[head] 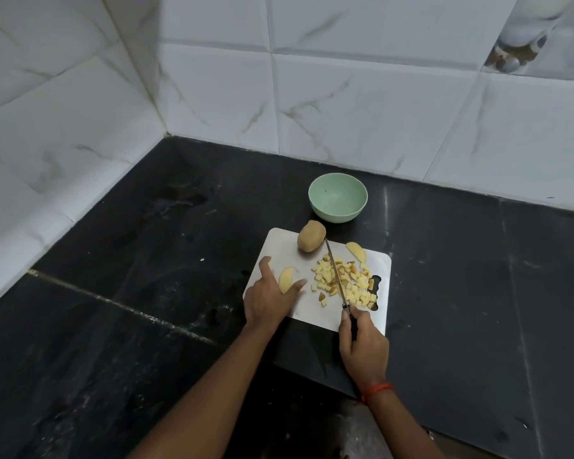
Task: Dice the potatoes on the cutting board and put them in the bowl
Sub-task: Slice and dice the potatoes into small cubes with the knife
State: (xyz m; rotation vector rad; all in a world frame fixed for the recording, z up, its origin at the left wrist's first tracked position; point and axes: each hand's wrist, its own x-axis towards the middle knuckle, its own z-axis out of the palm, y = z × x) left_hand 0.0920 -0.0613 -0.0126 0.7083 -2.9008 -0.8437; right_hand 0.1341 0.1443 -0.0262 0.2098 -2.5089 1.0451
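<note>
Nearest me, my right hand (363, 346) has its fingers curled round the handle of the knife (337, 276). The blade lies across the pile of diced potato (353, 286) on the cutting board (279, 243). My left hand (272, 298) rests flat on the board's left side, fingers spread, with a potato slice (285, 279) between thumb and forefinger (touching, not pinched, as far as I can tell). Farther off on the board lie a second slice (357, 251) and a whole potato (311, 235). Just beyond the board stands the green bowl (338, 197).
</note>
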